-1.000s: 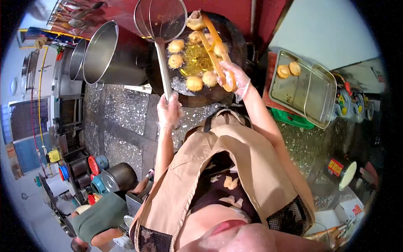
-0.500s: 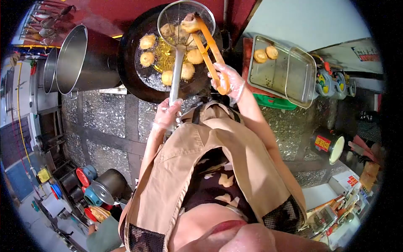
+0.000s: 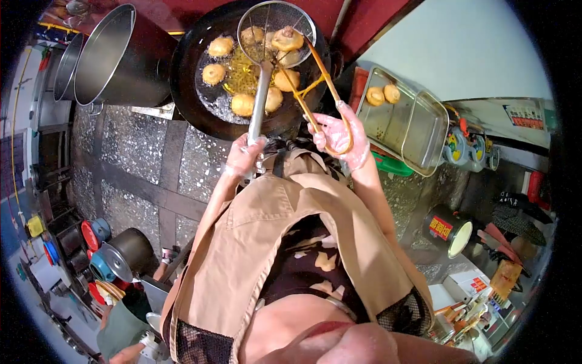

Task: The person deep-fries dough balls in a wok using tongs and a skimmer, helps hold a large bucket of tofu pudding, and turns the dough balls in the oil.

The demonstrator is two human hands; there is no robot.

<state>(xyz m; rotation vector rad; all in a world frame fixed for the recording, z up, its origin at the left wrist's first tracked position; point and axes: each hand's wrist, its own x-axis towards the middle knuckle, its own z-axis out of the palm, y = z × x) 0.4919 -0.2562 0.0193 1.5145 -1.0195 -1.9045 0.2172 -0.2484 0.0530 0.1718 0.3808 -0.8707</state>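
Tongs [image 3: 326,79] have spread wider, the fritter [image 3: 288,41] now over the mesh of the strainer [image 3: 261,100]. It lies ahead and left of my right hand [image 3: 357,142], the nearer, its fingers loosely curved round the tongs; my left hand [image 3: 244,156] grips the strainer. Wok [image 3: 188,73] beneath; tray [image 3: 394,124] rightward.

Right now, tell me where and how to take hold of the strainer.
Grip the near end of its long, straight handle, coming from the wearer's side, fingers wrapped around it, as the left hand holds it. That looks best: the handle slants back toward the wearer, while the round mesh head is at the far end, over the wok.
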